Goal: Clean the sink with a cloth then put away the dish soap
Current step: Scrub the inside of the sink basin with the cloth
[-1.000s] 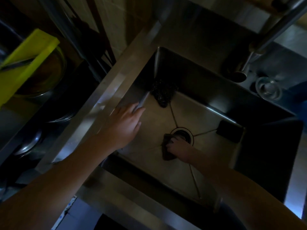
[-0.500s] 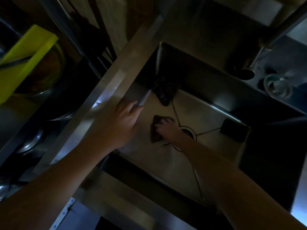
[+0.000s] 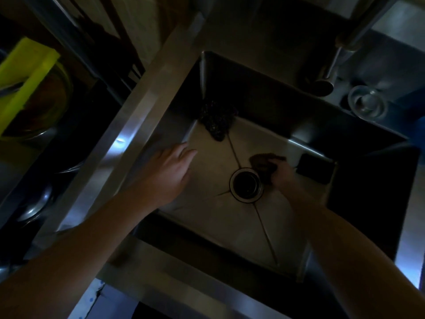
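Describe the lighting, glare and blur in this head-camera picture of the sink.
Head view: very dim overall; bluish glare on the sink rim; the cloth under the right hand is nearly lost in shadow; the faucet at top right is blurred.

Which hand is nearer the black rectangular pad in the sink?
Right. The right hand, gripping the cloth, is beside the black rectangular pad; the left hand is beyond the drain, by the opposite wall.

Single head-worn wide-angle view, set close above the steel sink (image 3: 230, 224) and facing steeply down into it; drain (image 3: 245, 185) near frame centre, faucet (image 3: 354, 31) at upper right.
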The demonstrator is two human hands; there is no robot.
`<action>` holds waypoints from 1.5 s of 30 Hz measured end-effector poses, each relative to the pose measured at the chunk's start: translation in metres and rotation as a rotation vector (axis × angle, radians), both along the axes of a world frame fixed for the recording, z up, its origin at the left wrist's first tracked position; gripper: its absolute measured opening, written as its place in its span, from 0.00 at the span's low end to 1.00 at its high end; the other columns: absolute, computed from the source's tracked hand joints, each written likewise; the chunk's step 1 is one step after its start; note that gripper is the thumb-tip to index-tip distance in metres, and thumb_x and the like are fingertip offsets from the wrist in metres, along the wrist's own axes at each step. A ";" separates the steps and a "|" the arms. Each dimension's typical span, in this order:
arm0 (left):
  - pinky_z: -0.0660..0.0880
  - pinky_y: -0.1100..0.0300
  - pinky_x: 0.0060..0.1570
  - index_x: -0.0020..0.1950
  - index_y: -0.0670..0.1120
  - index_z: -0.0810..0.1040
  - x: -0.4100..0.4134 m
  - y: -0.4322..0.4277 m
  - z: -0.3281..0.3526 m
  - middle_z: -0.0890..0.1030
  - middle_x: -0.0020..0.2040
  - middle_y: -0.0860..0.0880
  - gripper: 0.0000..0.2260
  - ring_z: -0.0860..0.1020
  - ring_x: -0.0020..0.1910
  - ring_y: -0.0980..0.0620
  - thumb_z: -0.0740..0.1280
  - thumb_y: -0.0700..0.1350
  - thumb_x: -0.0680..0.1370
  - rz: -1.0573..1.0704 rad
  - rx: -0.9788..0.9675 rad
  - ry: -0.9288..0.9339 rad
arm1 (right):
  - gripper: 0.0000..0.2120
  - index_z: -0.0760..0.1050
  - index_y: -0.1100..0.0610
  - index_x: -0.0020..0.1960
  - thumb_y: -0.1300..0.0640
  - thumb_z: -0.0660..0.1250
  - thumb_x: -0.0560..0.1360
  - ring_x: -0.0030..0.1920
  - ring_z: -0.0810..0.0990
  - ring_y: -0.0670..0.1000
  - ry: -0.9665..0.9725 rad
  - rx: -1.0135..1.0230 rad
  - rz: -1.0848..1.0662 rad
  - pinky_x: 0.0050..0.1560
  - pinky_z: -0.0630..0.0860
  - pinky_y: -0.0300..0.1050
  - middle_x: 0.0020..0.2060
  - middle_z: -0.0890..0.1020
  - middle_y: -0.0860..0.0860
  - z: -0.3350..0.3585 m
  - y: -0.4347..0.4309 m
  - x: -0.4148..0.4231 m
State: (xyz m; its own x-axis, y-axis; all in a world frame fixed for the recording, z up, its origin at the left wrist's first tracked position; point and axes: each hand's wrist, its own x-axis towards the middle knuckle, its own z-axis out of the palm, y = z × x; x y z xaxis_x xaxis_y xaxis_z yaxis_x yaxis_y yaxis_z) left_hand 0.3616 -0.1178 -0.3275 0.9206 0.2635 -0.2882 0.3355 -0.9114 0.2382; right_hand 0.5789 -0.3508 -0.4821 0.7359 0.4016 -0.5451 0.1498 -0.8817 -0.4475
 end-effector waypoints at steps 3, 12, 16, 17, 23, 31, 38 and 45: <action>0.68 0.48 0.60 0.69 0.46 0.68 0.002 -0.003 -0.001 0.68 0.70 0.44 0.20 0.71 0.64 0.42 0.63 0.45 0.77 -0.015 0.001 -0.010 | 0.21 0.71 0.60 0.68 0.68 0.58 0.76 0.66 0.71 0.61 0.097 0.020 -0.259 0.64 0.69 0.46 0.65 0.74 0.61 0.010 -0.016 0.005; 0.70 0.47 0.59 0.68 0.44 0.70 0.005 -0.012 0.002 0.71 0.67 0.43 0.20 0.71 0.65 0.42 0.66 0.44 0.76 -0.052 0.022 -0.052 | 0.17 0.77 0.75 0.52 0.74 0.72 0.64 0.51 0.83 0.58 0.210 0.244 -0.738 0.41 0.75 0.36 0.45 0.81 0.69 0.022 -0.047 -0.063; 0.69 0.47 0.59 0.68 0.43 0.71 0.005 -0.014 0.003 0.71 0.67 0.42 0.20 0.70 0.65 0.42 0.66 0.43 0.75 -0.063 0.012 -0.045 | 0.20 0.72 0.59 0.67 0.68 0.59 0.76 0.63 0.74 0.59 0.221 0.109 -0.551 0.58 0.71 0.42 0.62 0.76 0.59 0.012 -0.028 -0.097; 0.69 0.47 0.59 0.67 0.43 0.71 0.005 -0.014 0.003 0.71 0.67 0.42 0.20 0.70 0.65 0.42 0.66 0.43 0.75 -0.065 0.013 -0.044 | 0.20 0.71 0.58 0.67 0.68 0.59 0.76 0.64 0.74 0.58 0.250 0.127 -0.529 0.59 0.71 0.42 0.63 0.75 0.58 0.010 -0.020 -0.104; 0.69 0.47 0.60 0.68 0.43 0.70 0.007 -0.012 0.004 0.70 0.68 0.42 0.21 0.70 0.66 0.42 0.65 0.43 0.76 -0.060 0.007 -0.038 | 0.20 0.75 0.64 0.64 0.73 0.55 0.75 0.52 0.79 0.60 0.257 0.246 -0.921 0.43 0.75 0.42 0.57 0.79 0.65 0.010 0.006 -0.099; 0.67 0.49 0.63 0.71 0.46 0.66 0.012 -0.004 0.005 0.66 0.71 0.45 0.21 0.69 0.67 0.43 0.62 0.46 0.78 -0.014 -0.005 -0.004 | 0.21 0.74 0.64 0.65 0.72 0.54 0.75 0.60 0.77 0.60 0.081 0.286 -0.838 0.49 0.72 0.41 0.60 0.78 0.63 0.023 0.017 -0.016; 0.66 0.48 0.64 0.70 0.46 0.67 0.015 0.003 0.002 0.66 0.71 0.45 0.22 0.69 0.66 0.42 0.63 0.42 0.76 0.045 -0.057 0.000 | 0.15 0.75 0.63 0.62 0.65 0.58 0.78 0.61 0.76 0.59 -0.066 0.144 -0.751 0.57 0.71 0.45 0.60 0.78 0.61 0.021 0.030 0.040; 0.70 0.45 0.60 0.67 0.45 0.70 0.016 0.013 -0.006 0.70 0.68 0.43 0.21 0.72 0.62 0.40 0.65 0.42 0.74 0.043 -0.023 0.000 | 0.20 0.71 0.60 0.67 0.67 0.58 0.76 0.51 0.74 0.49 0.053 0.162 -0.390 0.47 0.69 0.28 0.61 0.76 0.58 0.006 0.055 0.025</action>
State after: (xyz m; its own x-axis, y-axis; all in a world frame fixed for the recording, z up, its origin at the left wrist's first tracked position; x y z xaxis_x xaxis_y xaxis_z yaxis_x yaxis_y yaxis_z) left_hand 0.3777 -0.1047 -0.3333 0.9086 0.2967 -0.2941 0.3745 -0.8904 0.2588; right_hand 0.6039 -0.2956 -0.4766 0.8224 0.1822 -0.5390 -0.2080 -0.7856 -0.5828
